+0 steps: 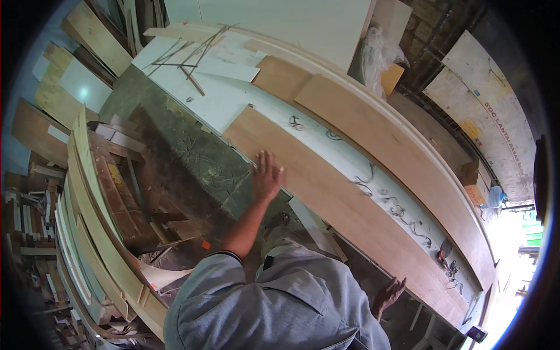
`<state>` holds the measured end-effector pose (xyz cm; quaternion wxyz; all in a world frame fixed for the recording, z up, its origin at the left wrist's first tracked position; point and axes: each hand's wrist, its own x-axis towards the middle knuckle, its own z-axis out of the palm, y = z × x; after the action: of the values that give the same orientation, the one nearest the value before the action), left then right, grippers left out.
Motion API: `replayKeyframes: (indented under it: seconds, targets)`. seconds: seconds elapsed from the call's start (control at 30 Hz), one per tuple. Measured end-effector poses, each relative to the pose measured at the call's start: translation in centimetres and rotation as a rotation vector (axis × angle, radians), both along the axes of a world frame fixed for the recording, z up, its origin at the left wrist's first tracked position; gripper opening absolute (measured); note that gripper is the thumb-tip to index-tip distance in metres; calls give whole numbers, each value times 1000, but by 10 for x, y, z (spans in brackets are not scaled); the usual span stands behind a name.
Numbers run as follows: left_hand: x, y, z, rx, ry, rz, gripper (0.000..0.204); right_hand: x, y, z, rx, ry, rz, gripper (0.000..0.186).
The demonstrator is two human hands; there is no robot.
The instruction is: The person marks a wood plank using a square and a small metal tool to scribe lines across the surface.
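My left hand (268, 175) rests with fingers stretched out on the near edge of a long light-brown wooden board (344, 207), which lies on a white bench top (216, 102). Further right, my right hand (389, 294) is beside the same board's near edge, fingers apart and slightly bent, holding nothing that I can see. Beyond the board lie more brown panels (373, 140), loose wires or cords (396, 207) and dark hand tools (443, 254). Several thin sticks (195, 61) lie at the bench's far left.
Stacked boards and offcuts (99, 216) crowd my left over a dark floor (195, 166). More panels lean at the upper left (76, 87) and right (478, 105). A plastic bundle (376, 58) and cardboard box (472, 181) stand beyond the bench. Bright daylight enters at the right.
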<state>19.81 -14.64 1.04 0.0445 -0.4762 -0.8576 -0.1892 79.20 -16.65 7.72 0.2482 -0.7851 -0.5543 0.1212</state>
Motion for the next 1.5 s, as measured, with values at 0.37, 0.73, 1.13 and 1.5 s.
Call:
replayKeyframes:
  seconds: [0.37,0.73,1.13,1.5]
  targets:
    - [-248,-47,-20,-27,-218,865,75,-82,-87,-6,-353,-152,47,52]
    - [-223,-2,0,340,-849,414,60,-143,-94,-6,-494,276,-132,50]
    - [-284,-46,-122,-285,122,472,29,-90,-236,-101,-719,-100,-81,61]
    - [-182,-22,-61,277,-1854,879,92,-109,-202,-86,-492,267,-539,59]
